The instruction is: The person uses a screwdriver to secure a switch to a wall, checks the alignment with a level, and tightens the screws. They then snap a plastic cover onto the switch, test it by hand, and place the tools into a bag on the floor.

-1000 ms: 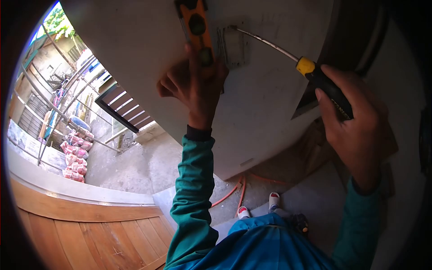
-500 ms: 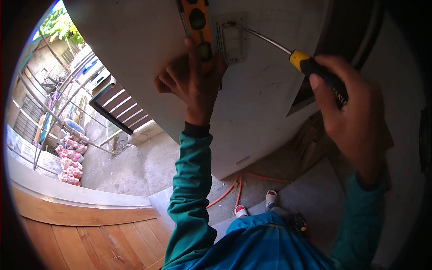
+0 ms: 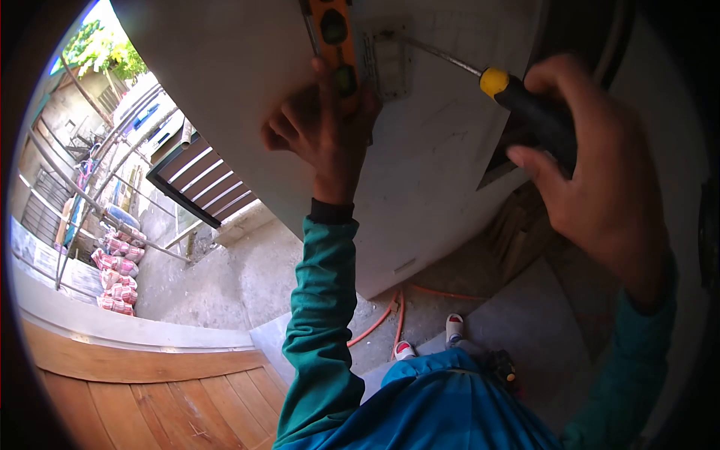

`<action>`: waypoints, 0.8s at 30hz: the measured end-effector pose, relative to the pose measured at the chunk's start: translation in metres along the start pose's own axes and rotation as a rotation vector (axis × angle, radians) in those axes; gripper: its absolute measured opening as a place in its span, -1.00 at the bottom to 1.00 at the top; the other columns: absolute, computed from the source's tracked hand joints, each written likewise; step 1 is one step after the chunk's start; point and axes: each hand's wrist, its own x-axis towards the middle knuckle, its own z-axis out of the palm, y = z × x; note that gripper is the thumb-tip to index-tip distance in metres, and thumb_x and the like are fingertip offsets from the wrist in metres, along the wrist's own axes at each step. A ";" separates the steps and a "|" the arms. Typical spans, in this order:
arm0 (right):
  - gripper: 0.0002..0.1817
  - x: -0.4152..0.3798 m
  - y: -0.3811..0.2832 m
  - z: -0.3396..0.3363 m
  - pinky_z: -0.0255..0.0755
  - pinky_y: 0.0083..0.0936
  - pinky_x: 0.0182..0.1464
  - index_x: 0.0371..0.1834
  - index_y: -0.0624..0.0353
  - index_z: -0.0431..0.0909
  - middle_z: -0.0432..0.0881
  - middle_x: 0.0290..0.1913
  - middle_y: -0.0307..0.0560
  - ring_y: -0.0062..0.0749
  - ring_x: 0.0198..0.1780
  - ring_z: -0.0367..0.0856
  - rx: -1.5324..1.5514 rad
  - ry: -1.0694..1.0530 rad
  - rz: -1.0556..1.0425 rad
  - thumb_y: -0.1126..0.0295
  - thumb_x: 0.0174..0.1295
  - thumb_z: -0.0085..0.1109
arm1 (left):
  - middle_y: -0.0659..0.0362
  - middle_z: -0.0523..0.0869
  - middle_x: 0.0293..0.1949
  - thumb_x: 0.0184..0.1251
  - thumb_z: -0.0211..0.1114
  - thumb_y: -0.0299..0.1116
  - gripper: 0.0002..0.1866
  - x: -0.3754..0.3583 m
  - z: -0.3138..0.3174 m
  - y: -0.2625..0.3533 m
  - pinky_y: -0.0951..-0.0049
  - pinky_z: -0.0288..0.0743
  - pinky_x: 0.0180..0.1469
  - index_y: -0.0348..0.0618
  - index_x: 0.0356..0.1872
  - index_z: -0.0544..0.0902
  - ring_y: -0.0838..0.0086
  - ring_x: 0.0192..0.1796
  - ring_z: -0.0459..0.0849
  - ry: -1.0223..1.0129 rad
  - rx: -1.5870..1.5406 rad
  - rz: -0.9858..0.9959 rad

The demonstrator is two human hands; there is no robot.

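Note:
My left hand presses an orange spirit level against the pale wall, index finger stretched up along it. The level stands nearly upright, two green vials showing, right beside a white rectangular switch-plate frame on the wall. In my right hand is a screwdriver with a black and yellow handle. Its shaft slants up and left, with the tip at the frame's upper edge. Thumb and index finger are loosely spread around the handle, the thumb apart from it; the other fingers are hidden behind.
A dark opening lies in the wall at right. Below, an orange hose crosses the floor near my feet. Wooden panelling is at lower left. Outside are a slatted gate, metal poles and several red-and-white sacks.
My right hand has shifted slightly right and its grip on the screwdriver handle has loosened, the fingers spreading wider. The handle has turned. My left hand and the level keep their place on the wall.

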 end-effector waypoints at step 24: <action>-0.57 -0.013 -0.008 0.009 0.46 -0.21 -0.17 -0.02 0.23 0.44 0.56 -0.18 0.10 0.09 -0.21 0.60 -0.085 0.075 -0.014 0.66 0.00 0.30 | 0.05 0.44 -0.16 -0.16 0.51 0.03 -0.17 0.005 -0.001 0.001 0.00 0.06 0.10 0.21 0.30 0.48 0.11 -0.01 0.36 0.024 0.022 0.026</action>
